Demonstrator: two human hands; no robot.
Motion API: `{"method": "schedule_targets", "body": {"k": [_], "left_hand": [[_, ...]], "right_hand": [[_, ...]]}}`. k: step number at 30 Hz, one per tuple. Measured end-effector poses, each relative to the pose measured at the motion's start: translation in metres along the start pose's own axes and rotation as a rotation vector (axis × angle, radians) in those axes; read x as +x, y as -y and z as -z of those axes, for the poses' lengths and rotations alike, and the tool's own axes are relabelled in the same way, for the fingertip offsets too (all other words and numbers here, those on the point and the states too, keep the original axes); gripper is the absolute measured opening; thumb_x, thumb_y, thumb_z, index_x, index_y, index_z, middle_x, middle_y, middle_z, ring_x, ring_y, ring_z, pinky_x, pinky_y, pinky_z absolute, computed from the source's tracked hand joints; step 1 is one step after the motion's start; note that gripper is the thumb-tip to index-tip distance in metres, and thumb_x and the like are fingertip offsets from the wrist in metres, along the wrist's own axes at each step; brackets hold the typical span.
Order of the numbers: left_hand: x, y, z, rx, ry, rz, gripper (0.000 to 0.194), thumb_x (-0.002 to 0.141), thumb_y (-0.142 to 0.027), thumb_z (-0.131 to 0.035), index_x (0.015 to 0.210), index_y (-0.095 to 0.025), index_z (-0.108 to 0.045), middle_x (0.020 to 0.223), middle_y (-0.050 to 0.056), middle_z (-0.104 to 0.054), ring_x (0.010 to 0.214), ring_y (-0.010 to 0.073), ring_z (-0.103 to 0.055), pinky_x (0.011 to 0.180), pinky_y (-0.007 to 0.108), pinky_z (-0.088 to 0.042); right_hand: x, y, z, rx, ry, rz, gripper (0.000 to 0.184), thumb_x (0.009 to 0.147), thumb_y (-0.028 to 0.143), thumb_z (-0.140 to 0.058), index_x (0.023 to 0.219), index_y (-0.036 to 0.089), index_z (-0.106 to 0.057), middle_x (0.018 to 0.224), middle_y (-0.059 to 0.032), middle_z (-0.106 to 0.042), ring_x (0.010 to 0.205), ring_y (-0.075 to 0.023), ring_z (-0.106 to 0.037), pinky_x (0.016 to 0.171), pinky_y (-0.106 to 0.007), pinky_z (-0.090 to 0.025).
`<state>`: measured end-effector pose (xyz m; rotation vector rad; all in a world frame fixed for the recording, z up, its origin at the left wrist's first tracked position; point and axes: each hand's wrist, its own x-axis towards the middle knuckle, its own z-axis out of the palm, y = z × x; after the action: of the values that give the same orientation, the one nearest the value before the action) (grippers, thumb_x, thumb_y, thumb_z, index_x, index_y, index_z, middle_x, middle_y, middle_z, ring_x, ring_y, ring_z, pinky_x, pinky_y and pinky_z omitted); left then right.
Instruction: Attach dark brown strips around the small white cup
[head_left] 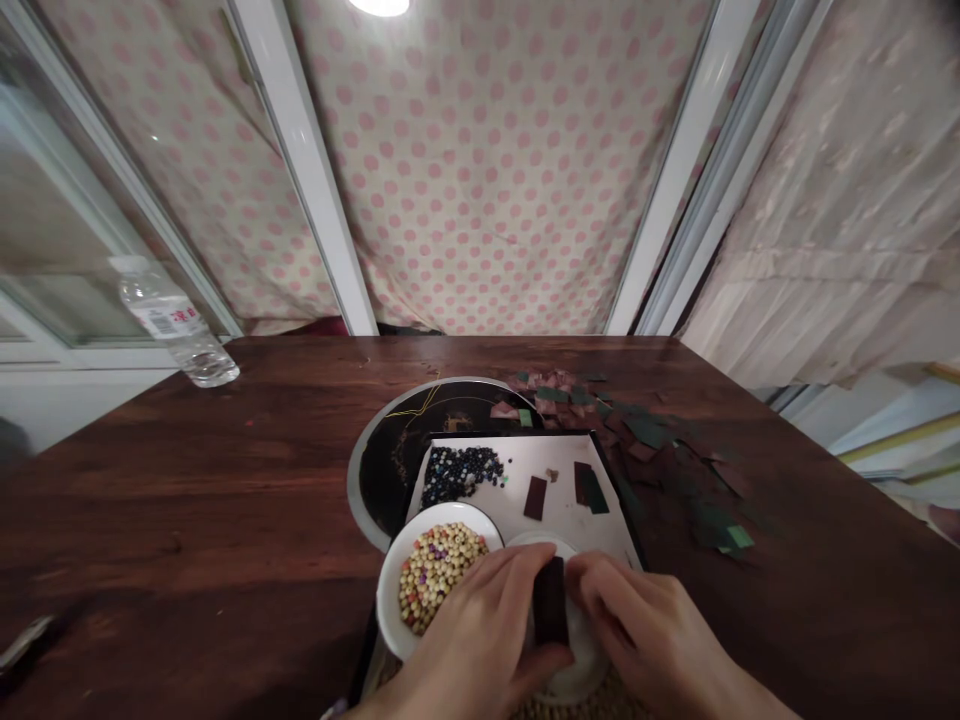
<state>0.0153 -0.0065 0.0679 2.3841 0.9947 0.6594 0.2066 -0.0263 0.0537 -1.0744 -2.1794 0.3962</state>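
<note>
My left hand grips a small dark brown rectangular piece, fingers along its left side and thumb at its lower end. At the piece's upper right edge, the curled fingers of my right hand press together; their tips are partly hidden. Below both hands is a white dish, mostly covered by them. A white bowl of cream beads with some orange and purple ones stands just left of my left hand. Behind lies a black-edged white tray with black beads and flat brown and green pieces.
A round black tray with a silver rim lies partly under the white one. Green and brown scraps spread over the wooden table at right. A clear water bottle stands far left. A dark metallic object lies near left.
</note>
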Motion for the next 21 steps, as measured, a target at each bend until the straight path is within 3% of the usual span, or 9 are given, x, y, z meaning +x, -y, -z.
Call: {"method": "schedule_targets", "body": {"k": [5,9,14,18,21], "left_hand": [[0.0,0.0,0.0,0.03,-0.002,-0.004,0.066,0.065,-0.012,-0.072,0.123,-0.014,-0.041,0.116,0.016,-0.061,0.107,0.0322,-0.057,0.089,0.049,-0.049],[0.0,0.001,-0.001,0.053,-0.027,0.008,0.069,0.063,-0.016,-0.074,0.124,-0.013,-0.041,0.115,0.017,-0.061,0.106,0.034,-0.057,0.087,0.051,-0.05],[0.001,0.001,-0.003,0.047,-0.053,0.009,0.055,0.065,-0.014,-0.066,0.117,-0.012,-0.049,0.11,0.017,-0.063,0.102,0.0341,-0.059,0.084,0.052,-0.05],[0.003,-0.002,-0.005,0.041,-0.065,-0.027,0.043,0.064,-0.01,-0.055,0.107,-0.014,-0.056,0.103,0.013,-0.066,0.099,0.0322,-0.06,0.085,0.049,-0.049],[0.003,-0.004,-0.005,0.004,-0.116,-0.017,0.041,0.063,-0.009,-0.052,0.102,-0.017,-0.06,0.103,0.009,-0.067,0.099,0.029,-0.06,0.087,0.043,-0.049]], "right_hand": [[0.0,-0.004,-0.002,0.014,0.012,-0.043,0.018,0.085,0.012,-0.038,0.069,0.021,-0.038,0.065,0.0012,-0.057,0.046,-0.0078,-0.045,0.043,-0.018,-0.035],[0.004,-0.004,0.004,0.063,-0.14,-0.082,0.019,0.086,0.011,-0.042,0.07,0.02,-0.039,0.074,-0.0004,-0.059,0.047,-0.0064,-0.044,0.045,-0.017,-0.037],[0.035,0.026,0.013,0.252,-0.27,-0.029,0.023,0.082,0.008,-0.048,0.066,0.02,-0.039,0.077,-0.0001,-0.061,0.045,-0.0041,-0.041,0.04,-0.015,-0.034],[0.073,0.05,0.005,0.285,-0.199,0.022,0.016,0.08,0.006,-0.048,0.069,0.019,-0.048,0.082,-0.0007,-0.063,0.056,-0.0067,-0.051,0.052,-0.017,-0.042],[0.082,0.055,0.0,0.227,-0.137,0.037,0.013,0.08,0.007,-0.048,0.079,0.019,-0.053,0.099,-0.0017,-0.064,0.053,-0.0052,-0.05,0.056,-0.02,-0.046]]}}
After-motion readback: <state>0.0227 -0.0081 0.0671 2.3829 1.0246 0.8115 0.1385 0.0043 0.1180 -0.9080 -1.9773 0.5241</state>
